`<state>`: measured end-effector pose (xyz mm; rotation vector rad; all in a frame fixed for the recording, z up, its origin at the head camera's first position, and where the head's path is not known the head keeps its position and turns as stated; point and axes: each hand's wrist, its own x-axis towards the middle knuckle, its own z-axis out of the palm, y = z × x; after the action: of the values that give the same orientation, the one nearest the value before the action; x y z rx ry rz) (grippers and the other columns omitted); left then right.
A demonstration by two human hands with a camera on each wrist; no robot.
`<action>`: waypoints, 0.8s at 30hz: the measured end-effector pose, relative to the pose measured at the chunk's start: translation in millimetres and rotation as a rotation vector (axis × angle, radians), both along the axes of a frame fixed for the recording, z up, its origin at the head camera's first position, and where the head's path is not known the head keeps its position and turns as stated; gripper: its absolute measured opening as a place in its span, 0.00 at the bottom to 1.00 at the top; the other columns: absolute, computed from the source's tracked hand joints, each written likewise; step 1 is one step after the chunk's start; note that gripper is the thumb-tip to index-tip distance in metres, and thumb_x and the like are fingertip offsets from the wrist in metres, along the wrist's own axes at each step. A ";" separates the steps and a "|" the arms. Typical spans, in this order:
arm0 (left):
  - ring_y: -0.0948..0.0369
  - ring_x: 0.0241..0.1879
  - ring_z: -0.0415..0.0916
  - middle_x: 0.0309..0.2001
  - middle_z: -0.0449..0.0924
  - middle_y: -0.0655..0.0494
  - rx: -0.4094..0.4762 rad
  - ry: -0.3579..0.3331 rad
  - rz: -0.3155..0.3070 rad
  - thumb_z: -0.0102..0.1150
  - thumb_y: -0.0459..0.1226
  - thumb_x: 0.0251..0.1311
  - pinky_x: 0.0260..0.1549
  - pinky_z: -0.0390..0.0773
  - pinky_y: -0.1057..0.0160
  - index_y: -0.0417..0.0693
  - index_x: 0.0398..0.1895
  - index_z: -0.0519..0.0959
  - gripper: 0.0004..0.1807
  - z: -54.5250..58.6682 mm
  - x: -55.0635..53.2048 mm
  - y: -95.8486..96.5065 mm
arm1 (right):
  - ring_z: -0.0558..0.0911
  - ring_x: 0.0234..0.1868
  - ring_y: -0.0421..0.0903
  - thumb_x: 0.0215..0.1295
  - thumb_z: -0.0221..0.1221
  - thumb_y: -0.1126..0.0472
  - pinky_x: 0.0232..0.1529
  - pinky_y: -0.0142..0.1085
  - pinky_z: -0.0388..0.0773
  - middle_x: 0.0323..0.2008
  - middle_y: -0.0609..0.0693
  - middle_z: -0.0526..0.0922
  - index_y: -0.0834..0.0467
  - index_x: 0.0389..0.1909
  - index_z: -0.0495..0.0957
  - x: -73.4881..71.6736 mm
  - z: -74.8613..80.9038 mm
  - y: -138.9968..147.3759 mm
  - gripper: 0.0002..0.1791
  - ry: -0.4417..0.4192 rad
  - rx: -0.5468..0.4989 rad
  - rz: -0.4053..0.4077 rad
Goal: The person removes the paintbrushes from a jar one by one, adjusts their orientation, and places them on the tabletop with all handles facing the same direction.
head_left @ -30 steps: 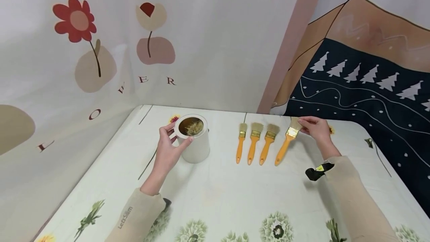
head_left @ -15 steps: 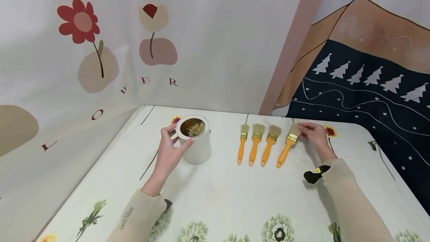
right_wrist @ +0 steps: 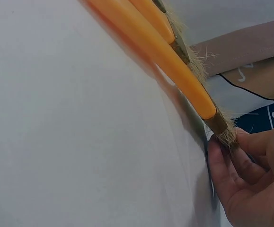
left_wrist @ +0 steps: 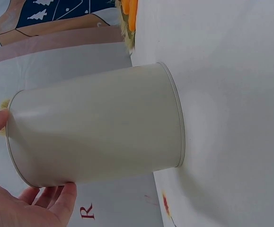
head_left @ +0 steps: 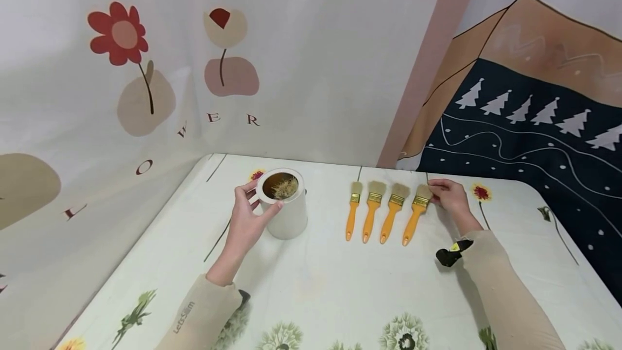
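A cream-white can (head_left: 286, 220) stands upright on the table, with pale bristles (head_left: 285, 188) showing inside its mouth. My left hand (head_left: 247, 217) grips it from the left, thumb at the near rim and fingers around the side. In the left wrist view, the can's wall (left_wrist: 99, 125) fills the middle. Toward the right lies a row of paintbrushes with orange handles, bristles pointing away from me. My right hand (head_left: 451, 199) pinches the bristle end of the rightmost paintbrush (head_left: 415, 217); the right wrist view shows its bristles (right_wrist: 227, 136) between thumb and fingers.
Left of the held brush lie a narrow paintbrush (head_left: 352, 212) and two wider ones, a paintbrush (head_left: 373, 212) and another paintbrush (head_left: 394, 215). A flower-printed white cloth covers the table (head_left: 320, 290). A pale curtain (head_left: 311, 69) hangs along the back edge.
My right hand has brought the rightmost paintbrush down and left, closer to the row and more in line with it. My left hand keeps its grip on the can. The head view shifted slightly.
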<state>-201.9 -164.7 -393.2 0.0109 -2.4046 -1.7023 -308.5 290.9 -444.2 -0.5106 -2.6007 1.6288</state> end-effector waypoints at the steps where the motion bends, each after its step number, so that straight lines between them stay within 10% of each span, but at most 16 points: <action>1: 0.47 0.75 0.57 0.74 0.56 0.42 0.000 -0.002 0.002 0.69 0.38 0.60 0.76 0.64 0.50 0.36 0.69 0.53 0.42 0.0 0.1 0.0 | 0.74 0.26 0.26 0.76 0.51 0.64 0.27 0.18 0.80 0.59 0.64 0.76 0.67 0.64 0.72 0.0 -0.4 0.1 0.20 0.002 -0.002 -0.001; 24: 0.47 0.75 0.57 0.74 0.57 0.42 -0.002 0.003 0.009 0.69 0.38 0.59 0.76 0.65 0.50 0.36 0.69 0.54 0.42 -0.5 -1.4 -0.2 | 0.77 0.37 0.29 0.78 0.49 0.54 0.41 0.18 0.84 0.44 0.44 0.82 0.65 0.63 0.73 9.1 15.8 -2.3 0.22 0.054 -0.015 -0.059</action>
<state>-203.3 -165.0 -393.7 0.0194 -2.4003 -1.6953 -299.4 288.6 -428.4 -0.5310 -2.5123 1.6220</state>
